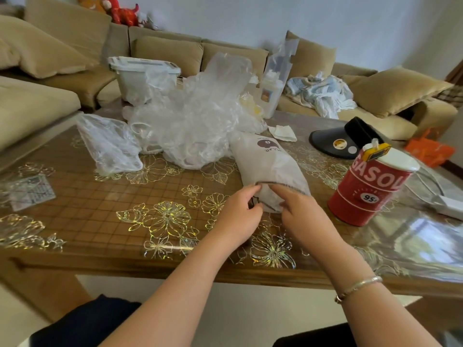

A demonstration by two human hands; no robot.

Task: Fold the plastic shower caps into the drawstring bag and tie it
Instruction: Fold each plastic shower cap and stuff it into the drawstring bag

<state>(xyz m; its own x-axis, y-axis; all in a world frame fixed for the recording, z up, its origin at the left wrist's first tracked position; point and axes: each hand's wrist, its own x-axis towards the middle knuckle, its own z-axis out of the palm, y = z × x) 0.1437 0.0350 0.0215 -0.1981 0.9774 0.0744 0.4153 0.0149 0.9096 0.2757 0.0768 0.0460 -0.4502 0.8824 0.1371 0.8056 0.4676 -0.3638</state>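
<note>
Red tin (pixel 368 189) right, plastic heap (pixel 190 121) behind.

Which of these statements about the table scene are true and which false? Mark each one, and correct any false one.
1. Both hands, left hand and right hand, are at the drawstring bag. True.
2. The red tin stands left of the bag. False: it stands to its right.
3. A heap of clear plastic caps lies behind the bag. True.
4. The black visor is on the sofa. False: it lies on the table.
</note>
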